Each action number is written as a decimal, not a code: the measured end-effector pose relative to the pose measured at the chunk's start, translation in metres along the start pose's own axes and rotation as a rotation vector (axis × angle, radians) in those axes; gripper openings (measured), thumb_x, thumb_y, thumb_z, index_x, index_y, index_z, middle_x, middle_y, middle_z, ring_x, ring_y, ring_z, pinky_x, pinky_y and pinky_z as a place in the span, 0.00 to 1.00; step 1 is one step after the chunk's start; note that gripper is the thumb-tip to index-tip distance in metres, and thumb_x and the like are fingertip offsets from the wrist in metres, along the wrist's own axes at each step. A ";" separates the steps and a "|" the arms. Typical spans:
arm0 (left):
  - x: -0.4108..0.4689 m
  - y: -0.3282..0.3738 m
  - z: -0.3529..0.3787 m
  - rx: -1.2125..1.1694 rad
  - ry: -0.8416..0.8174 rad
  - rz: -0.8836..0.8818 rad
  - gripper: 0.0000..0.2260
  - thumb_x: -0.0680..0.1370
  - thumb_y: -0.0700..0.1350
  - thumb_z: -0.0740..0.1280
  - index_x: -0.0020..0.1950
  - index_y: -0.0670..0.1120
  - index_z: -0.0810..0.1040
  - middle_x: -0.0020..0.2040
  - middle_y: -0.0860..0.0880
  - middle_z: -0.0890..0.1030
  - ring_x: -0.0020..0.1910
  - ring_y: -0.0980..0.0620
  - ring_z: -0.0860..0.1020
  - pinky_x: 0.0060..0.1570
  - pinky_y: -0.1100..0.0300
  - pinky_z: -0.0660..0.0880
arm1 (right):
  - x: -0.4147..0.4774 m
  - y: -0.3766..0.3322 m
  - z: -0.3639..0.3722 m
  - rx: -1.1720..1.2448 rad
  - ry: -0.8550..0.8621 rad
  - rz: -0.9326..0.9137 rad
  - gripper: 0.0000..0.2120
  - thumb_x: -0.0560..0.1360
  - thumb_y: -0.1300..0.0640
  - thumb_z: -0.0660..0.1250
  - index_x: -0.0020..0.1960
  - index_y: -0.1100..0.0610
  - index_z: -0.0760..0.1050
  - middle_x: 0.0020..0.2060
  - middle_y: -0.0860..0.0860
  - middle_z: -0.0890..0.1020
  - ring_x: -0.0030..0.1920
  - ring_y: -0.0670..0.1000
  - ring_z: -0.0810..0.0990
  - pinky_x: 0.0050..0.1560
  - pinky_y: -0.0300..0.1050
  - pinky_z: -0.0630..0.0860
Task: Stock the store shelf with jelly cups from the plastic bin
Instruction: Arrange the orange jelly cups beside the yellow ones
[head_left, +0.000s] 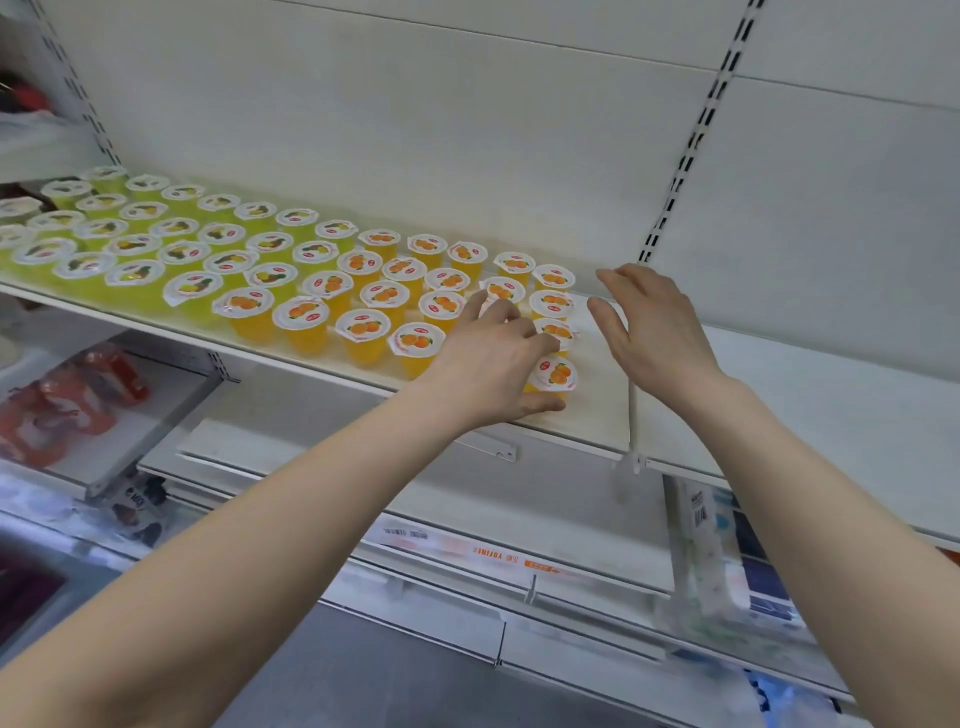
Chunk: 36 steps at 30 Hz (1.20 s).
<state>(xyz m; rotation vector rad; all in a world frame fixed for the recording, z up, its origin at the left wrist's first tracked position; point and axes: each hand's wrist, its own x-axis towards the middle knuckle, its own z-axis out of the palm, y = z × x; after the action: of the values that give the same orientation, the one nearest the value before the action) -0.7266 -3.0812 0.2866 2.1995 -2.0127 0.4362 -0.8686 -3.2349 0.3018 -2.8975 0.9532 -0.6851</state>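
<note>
My left hand (493, 358) grips the front orange plastic jelly cup (557, 373) on the white shelf (597, 413). My right hand (649, 332) hovers released beside it.

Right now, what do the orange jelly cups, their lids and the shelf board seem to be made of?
The orange jelly cups: clear glossy plastic, apparently; the jelly shows through the walls. The lids: thin printed film or foil, white, with peel tabs. The shelf board: smooth white, probably painted metal, though laminate is possible.

jelly cups (358, 327) — rows on shelf (779, 374), left half | lower shelves (332, 447) beneath
</note>
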 end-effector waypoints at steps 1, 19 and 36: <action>-0.001 -0.002 -0.003 -0.003 0.004 -0.004 0.31 0.72 0.71 0.60 0.69 0.55 0.73 0.63 0.51 0.78 0.68 0.45 0.67 0.73 0.41 0.56 | 0.002 -0.004 -0.002 -0.001 0.008 -0.010 0.23 0.82 0.45 0.54 0.72 0.57 0.69 0.69 0.56 0.71 0.68 0.60 0.68 0.65 0.55 0.65; -0.166 -0.196 -0.046 0.113 0.313 -0.174 0.21 0.77 0.60 0.60 0.61 0.47 0.79 0.53 0.46 0.80 0.54 0.41 0.76 0.58 0.46 0.72 | 0.031 -0.221 0.026 -0.059 0.083 -0.494 0.25 0.81 0.43 0.53 0.70 0.57 0.71 0.62 0.57 0.76 0.62 0.62 0.74 0.59 0.59 0.72; -0.485 -0.384 -0.071 0.169 0.121 -0.635 0.21 0.77 0.57 0.59 0.62 0.46 0.78 0.55 0.45 0.80 0.55 0.41 0.76 0.57 0.45 0.72 | 0.023 -0.572 0.157 0.174 -0.030 -0.883 0.25 0.79 0.43 0.55 0.69 0.58 0.71 0.61 0.57 0.76 0.61 0.61 0.75 0.57 0.57 0.73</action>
<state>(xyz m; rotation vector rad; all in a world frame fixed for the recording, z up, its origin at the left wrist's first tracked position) -0.3894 -2.5590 0.2479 2.6626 -1.1539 0.6412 -0.4662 -2.8011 0.2538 -3.0462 -0.4402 -0.6703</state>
